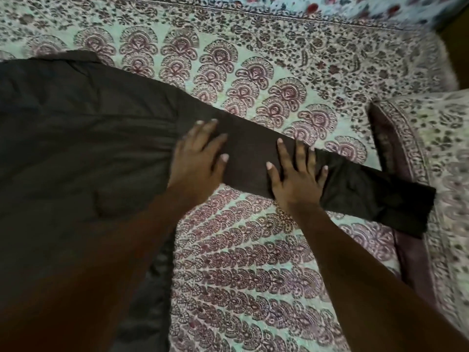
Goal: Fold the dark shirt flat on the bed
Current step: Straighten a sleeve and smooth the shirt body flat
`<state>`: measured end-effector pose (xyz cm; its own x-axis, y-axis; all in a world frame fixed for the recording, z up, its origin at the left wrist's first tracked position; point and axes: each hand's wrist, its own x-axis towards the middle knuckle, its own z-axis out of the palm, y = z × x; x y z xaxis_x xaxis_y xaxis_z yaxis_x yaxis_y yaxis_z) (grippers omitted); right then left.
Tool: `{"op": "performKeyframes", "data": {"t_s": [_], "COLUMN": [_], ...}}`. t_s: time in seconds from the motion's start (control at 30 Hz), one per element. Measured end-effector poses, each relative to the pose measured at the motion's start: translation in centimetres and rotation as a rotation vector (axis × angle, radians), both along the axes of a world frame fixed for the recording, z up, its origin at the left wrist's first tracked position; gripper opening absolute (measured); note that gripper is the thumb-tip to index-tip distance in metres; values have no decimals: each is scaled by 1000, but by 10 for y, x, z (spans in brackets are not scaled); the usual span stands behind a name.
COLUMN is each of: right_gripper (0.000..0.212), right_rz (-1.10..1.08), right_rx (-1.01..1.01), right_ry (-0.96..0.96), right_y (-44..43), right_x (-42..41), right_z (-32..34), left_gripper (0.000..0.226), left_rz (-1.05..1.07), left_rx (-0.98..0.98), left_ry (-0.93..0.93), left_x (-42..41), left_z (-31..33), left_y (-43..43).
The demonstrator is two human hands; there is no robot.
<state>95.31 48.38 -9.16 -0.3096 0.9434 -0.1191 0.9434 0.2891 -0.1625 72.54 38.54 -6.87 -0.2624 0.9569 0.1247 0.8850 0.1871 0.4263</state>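
Shirt spread on patterned bedsheet | left hand, right hand flat, fingers splayed, pressing its sleeve, gripping nothing | cuff beyond right hand | no writing legible

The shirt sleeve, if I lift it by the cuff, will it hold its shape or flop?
Likely flop: the sleeve lies limp and creased under both flat hands, left hand and right hand. It probably feels light, being thin cloth. On the bedspread it may bunch rather than slide.
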Motion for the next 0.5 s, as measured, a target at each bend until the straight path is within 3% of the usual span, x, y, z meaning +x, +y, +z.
{"op": "performKeyframes", "data": {"t_s": [0.1, 0.17, 0.23, 0.37, 0.5], "right_gripper": [63, 64, 65, 68, 71], "right_rz": [55, 75, 70, 9, 241], "right_rx": [11, 33, 60, 37, 37], "right_ry": [-47, -81, -109, -111, -109], "right_y": [5, 8, 10, 17, 14], "right_x": [21, 48, 82, 119, 123], "right_z": [1, 3, 4, 10, 16], "left_gripper": [59, 65, 71, 73, 70], "left_rz": [-171, -173, -166, -157, -137], "left_rx": [-211, -341, -340, -408, -463], "left_ry": [-122, -24, 115, 126, 111], "left_x": [57, 74, 78, 79, 80], "left_z": [-10, -25, -33, -30, -26], "left_y": [26, 28, 26, 29, 32]}}
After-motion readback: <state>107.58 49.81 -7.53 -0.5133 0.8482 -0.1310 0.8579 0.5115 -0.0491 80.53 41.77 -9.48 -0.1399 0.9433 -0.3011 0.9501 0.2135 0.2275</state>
